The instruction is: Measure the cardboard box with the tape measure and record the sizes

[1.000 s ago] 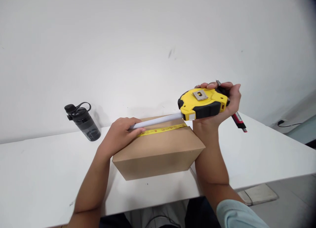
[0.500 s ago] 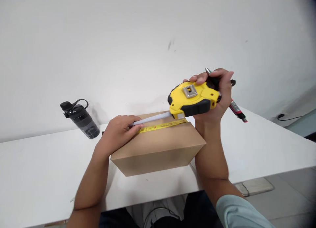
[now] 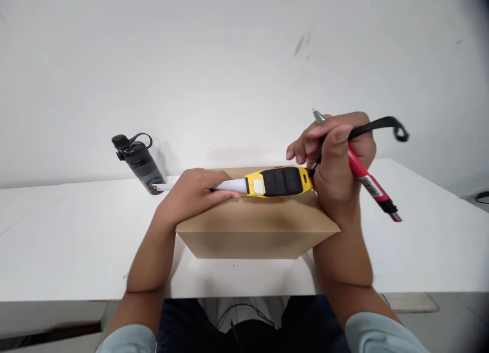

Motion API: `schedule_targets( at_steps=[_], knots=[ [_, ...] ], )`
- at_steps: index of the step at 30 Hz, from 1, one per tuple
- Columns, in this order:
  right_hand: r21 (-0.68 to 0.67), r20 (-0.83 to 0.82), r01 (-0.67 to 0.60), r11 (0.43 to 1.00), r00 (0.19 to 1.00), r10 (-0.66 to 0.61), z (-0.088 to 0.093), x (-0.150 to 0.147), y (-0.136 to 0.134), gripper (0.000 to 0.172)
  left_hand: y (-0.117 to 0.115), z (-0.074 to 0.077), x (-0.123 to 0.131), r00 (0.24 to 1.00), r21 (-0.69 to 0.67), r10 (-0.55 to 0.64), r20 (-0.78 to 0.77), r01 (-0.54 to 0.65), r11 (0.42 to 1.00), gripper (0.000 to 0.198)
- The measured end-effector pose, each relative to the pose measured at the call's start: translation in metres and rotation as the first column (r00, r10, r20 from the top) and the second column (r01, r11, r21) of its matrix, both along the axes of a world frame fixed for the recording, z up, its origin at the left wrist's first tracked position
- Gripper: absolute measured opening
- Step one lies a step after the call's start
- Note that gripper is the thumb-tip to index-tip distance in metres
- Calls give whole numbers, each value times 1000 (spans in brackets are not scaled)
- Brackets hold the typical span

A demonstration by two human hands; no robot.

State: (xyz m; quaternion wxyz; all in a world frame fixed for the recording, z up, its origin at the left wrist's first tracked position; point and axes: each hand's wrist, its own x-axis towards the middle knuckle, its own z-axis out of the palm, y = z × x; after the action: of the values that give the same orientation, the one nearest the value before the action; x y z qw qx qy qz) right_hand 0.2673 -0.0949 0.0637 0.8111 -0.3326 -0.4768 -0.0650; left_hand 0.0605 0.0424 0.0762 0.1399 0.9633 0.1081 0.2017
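A brown cardboard box [image 3: 255, 231] sits on the white table [image 3: 61, 241] in front of me. A yellow and black tape measure [image 3: 278, 182] lies on the box top, its white blade pulled out to the left. My left hand [image 3: 191, 195] is closed on the blade, pressing it down at the box's left end. My right hand [image 3: 336, 159] is closed just right of the tape measure's case, gripping a red pen [image 3: 369, 182] that points down to the right. The black wrist strap [image 3: 382, 125] loops out past that hand.
A dark water bottle [image 3: 138, 161] stands at the back left by the white wall, just behind the blade's tip. A black cable [image 3: 482, 195] shows at the far right edge. My lap is below the table's front edge.
My right hand has lowered the tape measure from the air onto the box top. The blade has shortened and now lies flat. The view has shifted slightly.
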Motion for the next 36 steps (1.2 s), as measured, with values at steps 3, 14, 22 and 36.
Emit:
schedule_targets(
  at_steps=[3,14,22,36],
  knots=[
    [-115,44,-28,993,998,33,-2,1,-7,36,-1,-1,0,1000,-9,25,7,-25,1000,38],
    [-431,152,-245,868,929,338,-9,14,-24,36,6,-4,1,999,-23,-31,-33,30,999,45],
    [-218,136,-231,948,955,264,0,47,-22,52,9,-5,2,993,-7,-83,-88,83,997,55],
    [-567,327,625,537,769,-549,-56,155,-97,47,12,-6,9,994,-72,-44,-102,37,997,43]
  ],
)
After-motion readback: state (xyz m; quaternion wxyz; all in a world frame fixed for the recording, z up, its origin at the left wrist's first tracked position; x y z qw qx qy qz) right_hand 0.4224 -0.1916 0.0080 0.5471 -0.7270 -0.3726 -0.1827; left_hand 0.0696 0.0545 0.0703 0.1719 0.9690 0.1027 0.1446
